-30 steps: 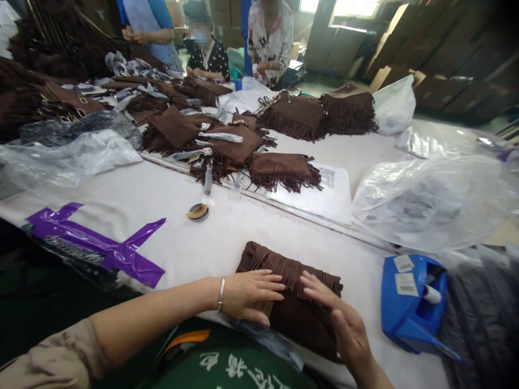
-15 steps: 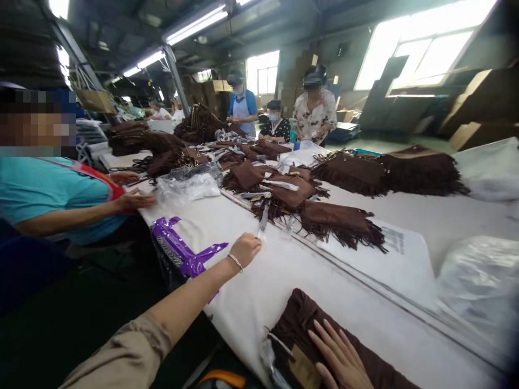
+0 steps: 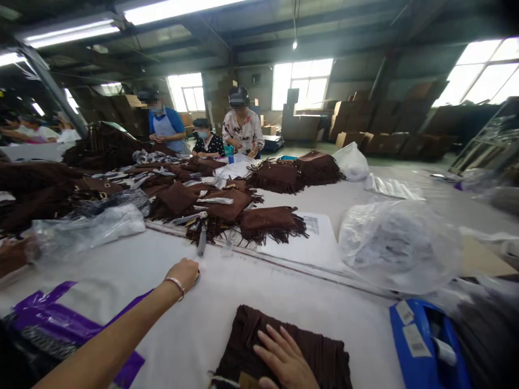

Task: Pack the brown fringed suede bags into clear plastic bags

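Note:
My left hand is stretched out over the white table, fingers curled down on a small round object whose edge barely shows under it; I cannot make out what it is. A bracelet sits on that wrist. My right hand lies flat and open on a brown fringed suede bag at the near edge of the table. A paper tag pokes out at the bag's near side.
Purple plastic strips lie at the near left, a blue tape dispenser at the near right. Clear plastic bags and a white sheet sit mid-table. Several brown fringed bags pile further back. Three people work at the far end.
My left hand left the fringed bag and reached forward to the small round object on the table. My right hand stayed flat on the bag. My head tilted up, then swung back right.

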Motion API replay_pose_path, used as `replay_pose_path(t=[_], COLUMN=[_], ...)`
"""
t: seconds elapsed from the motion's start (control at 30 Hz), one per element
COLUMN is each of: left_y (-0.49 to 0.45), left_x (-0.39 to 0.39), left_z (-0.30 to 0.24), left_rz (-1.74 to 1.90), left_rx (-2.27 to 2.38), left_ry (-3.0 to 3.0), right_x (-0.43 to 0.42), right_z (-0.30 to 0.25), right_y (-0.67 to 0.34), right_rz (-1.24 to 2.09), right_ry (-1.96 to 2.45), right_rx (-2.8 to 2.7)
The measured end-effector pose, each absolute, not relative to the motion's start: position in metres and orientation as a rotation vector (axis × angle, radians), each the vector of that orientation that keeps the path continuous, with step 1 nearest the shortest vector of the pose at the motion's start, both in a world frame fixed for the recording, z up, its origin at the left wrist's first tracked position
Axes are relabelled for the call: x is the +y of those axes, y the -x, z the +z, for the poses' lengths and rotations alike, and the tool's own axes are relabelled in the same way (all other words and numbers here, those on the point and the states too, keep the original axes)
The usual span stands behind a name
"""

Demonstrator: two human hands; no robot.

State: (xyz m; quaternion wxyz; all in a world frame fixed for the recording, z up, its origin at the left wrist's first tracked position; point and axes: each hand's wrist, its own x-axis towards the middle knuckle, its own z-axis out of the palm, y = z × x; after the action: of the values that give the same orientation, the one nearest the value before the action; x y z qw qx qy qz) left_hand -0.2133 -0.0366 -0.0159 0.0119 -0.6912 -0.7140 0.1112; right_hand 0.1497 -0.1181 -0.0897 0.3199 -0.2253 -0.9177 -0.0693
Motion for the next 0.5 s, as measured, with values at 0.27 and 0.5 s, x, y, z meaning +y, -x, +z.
replay_pose_path(t=[0.27,0.5], left_y=[0.029,-0.033], left_x=[0.059,0.115], left_z=[-0.03,-0.082], left_rz=[-0.021,0.026], left_rx=[-1.42,-1.46], left_ry=[2.713,2.806], right_x=[-0.109,-0.106], right_z=[-0.11,-0.107], right_y=[-0.152,-0.15], right_rz=[-0.327,-0.419], right_ry=[0.553,0.561], right_rx=[-2.353,-2.317])
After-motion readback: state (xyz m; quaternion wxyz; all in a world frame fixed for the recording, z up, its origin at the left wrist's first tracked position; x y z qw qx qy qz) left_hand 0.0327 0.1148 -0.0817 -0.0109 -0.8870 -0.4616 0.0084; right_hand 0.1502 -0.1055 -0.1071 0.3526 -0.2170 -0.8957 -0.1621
